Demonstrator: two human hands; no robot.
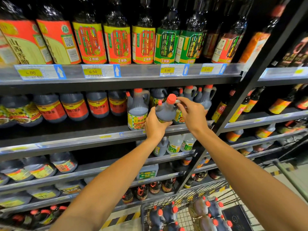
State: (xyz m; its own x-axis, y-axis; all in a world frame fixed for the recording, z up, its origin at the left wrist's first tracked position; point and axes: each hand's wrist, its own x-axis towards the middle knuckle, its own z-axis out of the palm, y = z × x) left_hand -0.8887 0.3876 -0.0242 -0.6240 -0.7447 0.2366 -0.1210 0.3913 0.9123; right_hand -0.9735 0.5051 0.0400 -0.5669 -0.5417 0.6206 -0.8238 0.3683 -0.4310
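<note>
A dark vinegar jug with a red cap [165,110] is tilted at the front of the middle shelf [103,136]. My left hand [154,125] grips its lower body from the left. My right hand [191,112] pinches the jug's handle just right of the cap. A matching jug with a yellow-green label [137,110] stands upright right beside it on the left, and more jugs [204,95] stand behind.
Tall vinegar bottles [116,44] fill the shelf above, with price tags [93,71] on its edge. A wire shopping cart [191,212] at the bottom right holds several red-capped jugs. A black upright post [240,95] divides the shelving on the right.
</note>
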